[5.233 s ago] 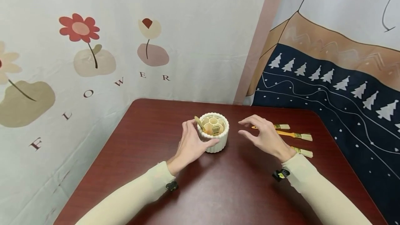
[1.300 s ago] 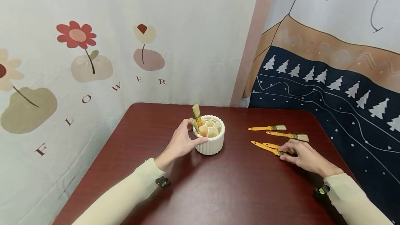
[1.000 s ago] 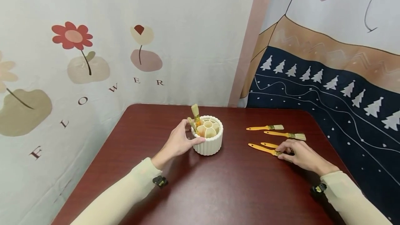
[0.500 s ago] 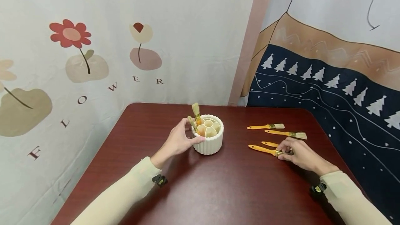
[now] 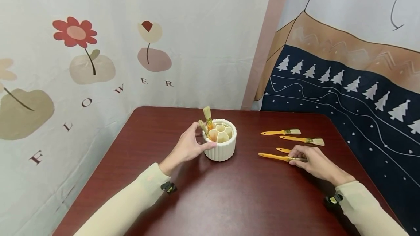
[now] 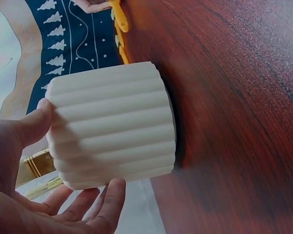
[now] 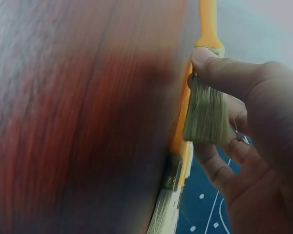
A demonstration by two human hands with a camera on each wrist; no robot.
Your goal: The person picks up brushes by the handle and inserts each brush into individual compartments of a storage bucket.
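Observation:
A white ribbed round holder (image 5: 220, 152) with petal-shaped compartments stands on the table. My left hand (image 5: 188, 145) grips it at its left side, thumb on the near rim and fingers round the wall, as the left wrist view shows too. Two paintbrushes (image 5: 207, 115) stand bristles up in its left compartments. Over to the right, my right hand (image 5: 311, 159) pinches a yellow-handled paintbrush (image 5: 273, 156) at its metal ferrule. Its bristles (image 7: 205, 112) show below the thumb in the right wrist view. Another paintbrush (image 5: 283, 150) lies just behind, its bristle end hidden by the hand.
Two more paintbrushes, one at the back (image 5: 280, 132) and one nearer (image 5: 302, 140), lie on the dark red table (image 5: 223, 196). A pale flower-print cloth (image 5: 203, 39) hangs behind, and a dark tree-print cloth (image 5: 328, 94) hangs at the right.
Since the oldest frame, my right hand has moved right from near the holder to the brushes and pinched one. That brush's handle has swung slightly. In the holder, the brushes now both stand at the left.

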